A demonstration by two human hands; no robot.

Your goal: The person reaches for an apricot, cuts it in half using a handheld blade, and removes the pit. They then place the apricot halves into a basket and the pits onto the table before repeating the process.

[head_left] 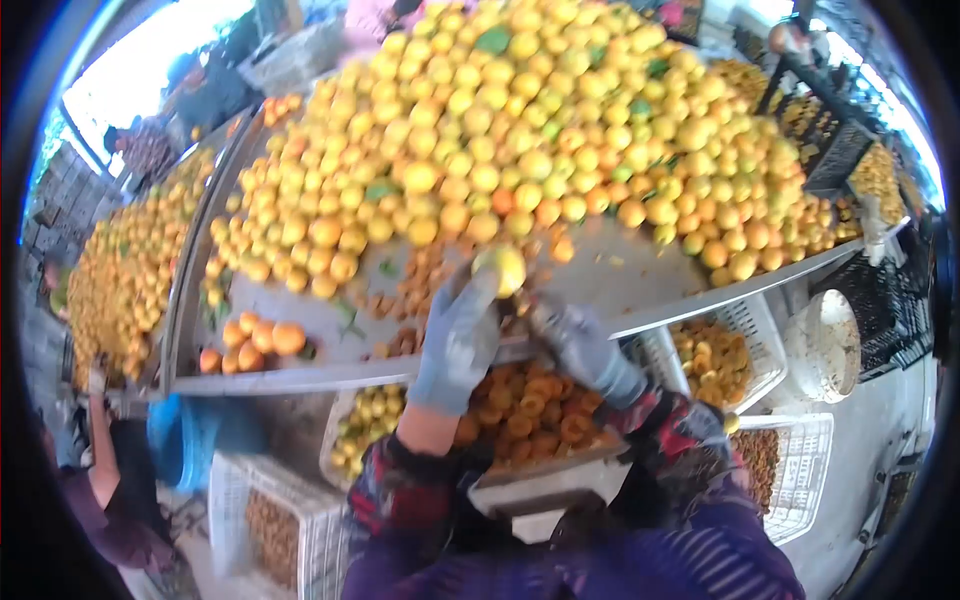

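My left hand point(455, 340), in a pale grey-blue glove, is closed round a yellow apricot point(502, 270) at its fingertips, above the table's front edge. Close beside it on the right, my gloved right hand point(575, 340) has its fingers curled together near the apricot's lower side. Whatever those fingers hold is too blurred to make out. Beyond both hands rises a large heap of whole apricots point(560, 130) with a few green leaves. Brown pits point(425, 285) lie scattered on the metal table point(640, 270). Directly below my hands sits a container of halved apricots point(530, 415).
Several orange apricots point(262, 340) lie at the table's left. Below stand a blue bucket point(185, 440), a white crate of pits point(325, 535), another crate point(765, 350) with apricot pieces, and a white bucket point(830, 345). A co-worker's arm point(103, 450) is at far left.
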